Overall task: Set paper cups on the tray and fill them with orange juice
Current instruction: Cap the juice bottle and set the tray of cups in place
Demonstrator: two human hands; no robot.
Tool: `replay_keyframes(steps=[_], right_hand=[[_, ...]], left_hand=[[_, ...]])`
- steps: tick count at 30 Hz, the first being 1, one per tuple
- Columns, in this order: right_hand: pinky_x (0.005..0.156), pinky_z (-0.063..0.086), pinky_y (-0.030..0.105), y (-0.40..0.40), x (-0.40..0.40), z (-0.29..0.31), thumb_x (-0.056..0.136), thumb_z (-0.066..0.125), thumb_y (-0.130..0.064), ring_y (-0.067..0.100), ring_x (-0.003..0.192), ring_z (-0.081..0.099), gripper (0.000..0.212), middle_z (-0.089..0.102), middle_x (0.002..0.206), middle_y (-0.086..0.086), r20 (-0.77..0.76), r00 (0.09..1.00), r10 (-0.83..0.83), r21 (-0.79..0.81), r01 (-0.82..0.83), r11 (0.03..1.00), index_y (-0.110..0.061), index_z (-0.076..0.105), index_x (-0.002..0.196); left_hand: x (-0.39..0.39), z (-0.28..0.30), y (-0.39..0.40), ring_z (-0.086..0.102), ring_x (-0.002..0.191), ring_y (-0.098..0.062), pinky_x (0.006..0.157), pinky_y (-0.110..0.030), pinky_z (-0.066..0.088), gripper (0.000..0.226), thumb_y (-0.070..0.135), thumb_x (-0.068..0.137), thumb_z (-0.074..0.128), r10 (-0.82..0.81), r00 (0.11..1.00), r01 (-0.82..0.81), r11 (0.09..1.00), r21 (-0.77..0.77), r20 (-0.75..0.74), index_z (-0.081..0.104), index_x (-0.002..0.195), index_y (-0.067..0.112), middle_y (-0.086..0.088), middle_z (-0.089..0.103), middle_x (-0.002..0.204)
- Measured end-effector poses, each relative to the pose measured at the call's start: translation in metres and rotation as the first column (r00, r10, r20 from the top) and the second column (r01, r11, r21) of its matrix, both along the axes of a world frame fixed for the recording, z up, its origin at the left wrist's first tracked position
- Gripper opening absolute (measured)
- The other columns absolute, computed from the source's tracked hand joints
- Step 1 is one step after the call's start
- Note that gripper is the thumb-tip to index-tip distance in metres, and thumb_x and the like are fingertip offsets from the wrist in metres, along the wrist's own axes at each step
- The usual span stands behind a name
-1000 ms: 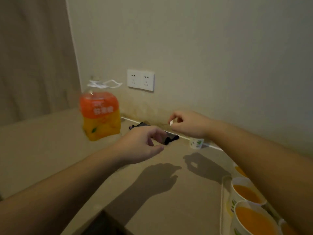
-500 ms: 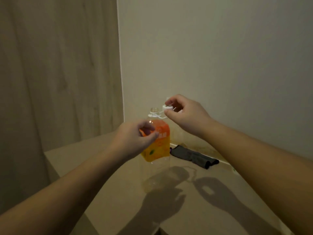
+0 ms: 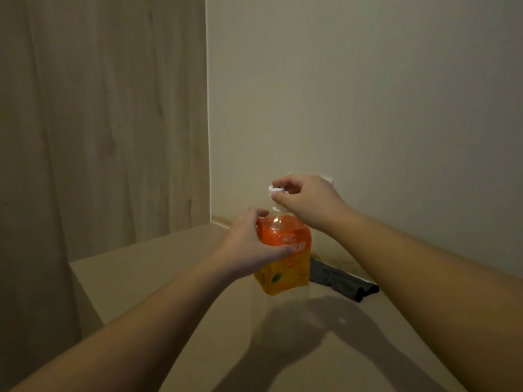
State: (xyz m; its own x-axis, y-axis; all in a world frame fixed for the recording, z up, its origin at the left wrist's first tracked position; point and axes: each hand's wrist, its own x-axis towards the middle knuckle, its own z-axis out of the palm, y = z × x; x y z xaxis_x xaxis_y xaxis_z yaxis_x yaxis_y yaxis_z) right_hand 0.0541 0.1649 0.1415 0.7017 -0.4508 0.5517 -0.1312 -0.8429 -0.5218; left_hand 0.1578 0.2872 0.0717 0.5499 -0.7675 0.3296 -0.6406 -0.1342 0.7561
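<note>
A clear plastic juice bottle [image 3: 285,267] with an orange and yellow label stands upright on the beige table [image 3: 158,267], near the corner of the wall. Its lower half looks empty and see-through. My left hand [image 3: 249,247] grips the bottle round its upper part from the left. My right hand [image 3: 304,200] pinches the white cap [image 3: 276,190] just above the bottle's open neck. The tray and the paper cups are out of view.
A dark grey cloth [image 3: 339,281] lies on the table behind and to the right of the bottle, against the wall. A wood-grain panel [image 3: 102,123] rises on the left. The table's left edge [image 3: 85,290] drops off near the panel.
The view swung left, away from the tray with filled cups. My left hand closed round the bottle's upper part. My right hand brought the white cap over the neck.
</note>
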Motion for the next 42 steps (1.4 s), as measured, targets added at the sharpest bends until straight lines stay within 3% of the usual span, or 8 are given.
replay_keyframes(steps=[10, 16, 22, 27, 36, 42], right_hand=[[0.090, 0.056, 0.037, -0.019, -0.012, -0.007, 0.086, 0.070, -0.041, 0.007, 0.098, 0.064, 0.021, 0.068, 0.102, -0.013, 0.104, 0.995, 0.006, 0.153, -0.022, 0.988, -0.034, 0.068, 0.106], [0.089, 0.056, 0.036, -0.020, -0.016, -0.006, 0.093, 0.062, -0.036, 0.008, 0.097, 0.062, 0.009, 0.065, 0.099, -0.014, 0.086, 0.996, 0.015, 0.156, -0.028, 0.987, -0.033, 0.065, 0.101], [0.071, 0.054, 0.030, -0.025, -0.026, -0.004, 0.086, 0.071, -0.044, 0.012, 0.087, 0.063, 0.020, 0.066, 0.095, -0.007, 0.085, 0.992, -0.094, 0.108, 0.085, 0.991, -0.028, 0.061, 0.094], [0.080, 0.056, 0.031, -0.031, -0.037, 0.001, 0.090, 0.067, -0.031, 0.013, 0.093, 0.064, 0.010, 0.067, 0.097, -0.005, 0.078, 0.995, -0.062, 0.117, 0.053, 0.992, -0.024, 0.066, 0.097], [0.095, 0.054, 0.033, -0.038, -0.039, 0.001, 0.097, 0.062, -0.022, 0.011, 0.107, 0.062, 0.022, 0.066, 0.112, -0.007, 0.056, 0.997, 0.048, 0.155, -0.057, 0.986, -0.024, 0.066, 0.118], [0.087, 0.052, 0.028, -0.037, -0.039, 0.010, 0.101, 0.052, -0.016, 0.012, 0.106, 0.060, 0.020, 0.064, 0.114, -0.007, 0.045, 0.993, 0.107, 0.231, -0.115, 0.966, -0.030, 0.062, 0.112]], left_hand=[[-0.003, -0.011, -0.021, 0.057, 0.117, -0.024, 0.093, -0.046, 0.059, 0.090, 0.049, 0.068, 0.090, -0.022, 0.996, 0.020, 0.999, -0.030, -0.089, 0.031, 0.136, 0.042, 0.008, 0.045, 0.137], [-0.009, -0.011, -0.022, 0.057, 0.116, -0.022, 0.091, -0.043, 0.059, 0.091, 0.047, 0.071, 0.089, -0.044, 0.991, 0.042, 0.999, -0.019, -0.122, 0.028, 0.138, 0.044, 0.008, 0.046, 0.136], [-0.026, -0.010, -0.034, 0.058, 0.119, -0.026, 0.094, -0.049, 0.058, 0.089, 0.044, 0.074, 0.088, -0.064, 0.989, 0.059, 0.997, -0.040, -0.132, 0.028, 0.140, 0.041, 0.004, 0.048, 0.139], [-0.034, -0.009, -0.038, 0.057, 0.119, -0.026, 0.095, -0.049, 0.058, 0.088, 0.042, 0.077, 0.087, -0.071, 0.989, 0.066, 0.997, -0.042, -0.127, 0.028, 0.142, 0.039, 0.003, 0.047, 0.140], [-0.034, -0.008, -0.038, 0.058, 0.120, -0.026, 0.093, -0.048, 0.059, 0.088, 0.045, 0.077, 0.086, -0.070, 0.991, 0.068, 0.997, -0.023, -0.116, 0.027, 0.142, 0.040, 0.003, 0.046, 0.141], [-0.033, -0.007, -0.037, 0.058, 0.120, -0.027, 0.093, -0.048, 0.059, 0.086, 0.044, 0.077, 0.086, -0.080, 0.990, 0.078, 0.997, -0.020, -0.120, 0.027, 0.140, 0.041, 0.003, 0.046, 0.141]])
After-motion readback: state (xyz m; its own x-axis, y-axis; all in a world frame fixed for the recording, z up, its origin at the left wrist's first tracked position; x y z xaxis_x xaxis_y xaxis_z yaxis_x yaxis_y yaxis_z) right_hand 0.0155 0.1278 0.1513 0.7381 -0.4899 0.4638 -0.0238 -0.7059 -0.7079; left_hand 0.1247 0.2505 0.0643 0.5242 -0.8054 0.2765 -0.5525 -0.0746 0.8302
